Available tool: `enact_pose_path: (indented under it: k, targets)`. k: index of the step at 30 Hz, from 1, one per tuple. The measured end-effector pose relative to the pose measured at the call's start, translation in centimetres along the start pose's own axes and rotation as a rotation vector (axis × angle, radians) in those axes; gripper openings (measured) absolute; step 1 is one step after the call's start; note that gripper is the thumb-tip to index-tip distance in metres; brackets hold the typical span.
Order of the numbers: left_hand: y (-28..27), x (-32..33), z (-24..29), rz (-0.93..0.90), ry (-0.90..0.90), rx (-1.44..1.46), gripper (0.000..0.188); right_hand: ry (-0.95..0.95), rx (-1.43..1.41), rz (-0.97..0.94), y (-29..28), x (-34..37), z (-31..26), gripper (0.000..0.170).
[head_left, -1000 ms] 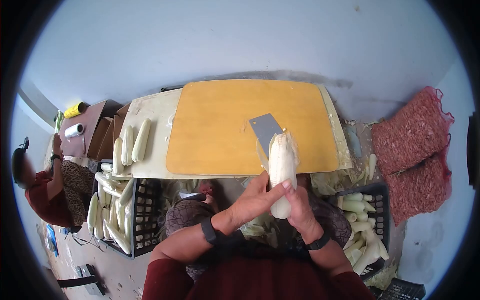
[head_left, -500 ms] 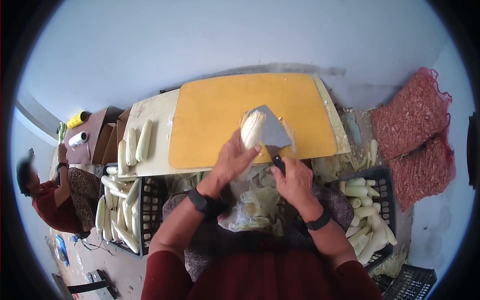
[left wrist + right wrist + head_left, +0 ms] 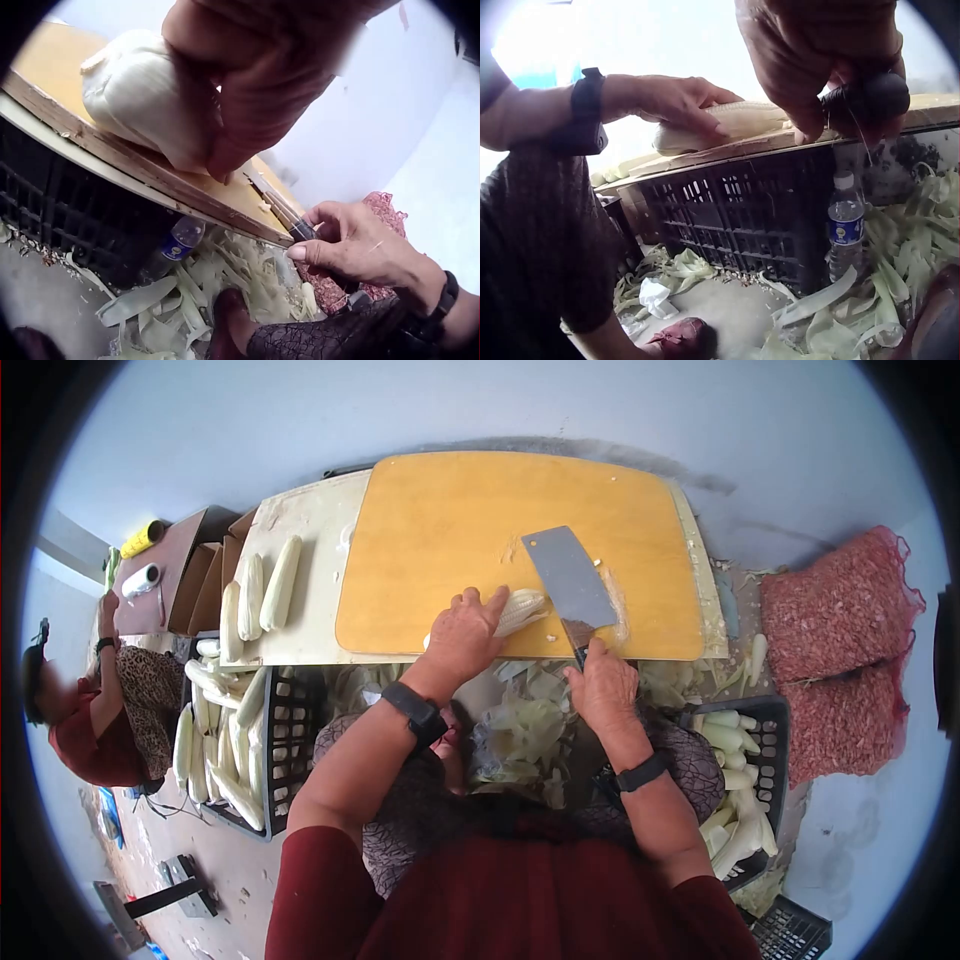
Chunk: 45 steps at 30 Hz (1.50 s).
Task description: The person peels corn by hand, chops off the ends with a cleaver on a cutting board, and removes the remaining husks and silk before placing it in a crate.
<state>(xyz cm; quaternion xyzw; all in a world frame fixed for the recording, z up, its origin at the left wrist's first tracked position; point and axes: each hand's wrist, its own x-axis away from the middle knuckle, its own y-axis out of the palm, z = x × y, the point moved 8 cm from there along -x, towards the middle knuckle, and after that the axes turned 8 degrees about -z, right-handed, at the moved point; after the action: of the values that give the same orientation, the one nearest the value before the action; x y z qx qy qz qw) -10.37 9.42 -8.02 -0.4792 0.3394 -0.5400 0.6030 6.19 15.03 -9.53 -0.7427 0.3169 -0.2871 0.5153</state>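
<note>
Running this from afar on the head cam plus both wrist cams. The corn ear (image 3: 520,613) is lying on the yellow board (image 3: 430,540), right by the near edge, with its bare kernel end pointing toward the cleaver (image 3: 572,578). The left hand (image 3: 466,632) has its fingers wrapped over the ear, pinning it, and the right hand (image 3: 606,685) has its fingers gripping the cleaver handle. The blade sits just beside that kernel end, apart from it as far as I can see. Can't tell if it's resting on the board or slightly above.

I read this as lining up a trim on that end. First thing I'd do is tuck the left fingers back, since one reaches pretty close to where I'd want the cut. Then turn the blade upright: its flat face is up, and I can't make out which way the edge points. The ear's round and will probably want to roll, so press firmly and scoot it farther onto the board. Keep it off those scraps (image 3: 619,618) too. One short straight chop, no sawing.
</note>
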Motion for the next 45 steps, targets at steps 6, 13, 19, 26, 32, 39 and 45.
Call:
enact_pose_path:
  k: [6,13,19,26,32,39,45]
  targets:
    - [-0.1,0.0,0.2,0.027,0.039,-0.036,0.068,0.032,-0.059,-0.005,0.0,-0.2,0.3,0.033]
    - [-0.6,0.7,-0.6,0.049,0.015,0.005,0.068,0.146,-0.913,-0.034,-0.8,-0.1,1.8,0.023]
    - [-1.0,1.2,-1.2,0.043,-0.018,0.017,0.064,0.141,-1.24,-0.111,-3.5,2.3,0.4,0.018]
    - [-1.1,1.1,-0.8,0.03,0.071,-0.001,0.056,-0.063,-1.109,0.016,-5.6,3.1,-1.2,0.017]
    - [-1.3,0.8,-0.7,0.012,0.094,-0.027,0.054,0.033,-1.004,-0.193,-2.1,3.3,-1.8,0.018]
    - [-1.7,0.8,-0.7,0.066,0.12,0.013,0.038,0.123,-1.024,-0.218,-1.1,3.0,-1.6,0.018]
    - [-0.9,0.4,-1.1,-0.044,0.099,0.028,0.059,0.102,-1.028,-0.246,-1.0,2.9,-1.3,0.02]
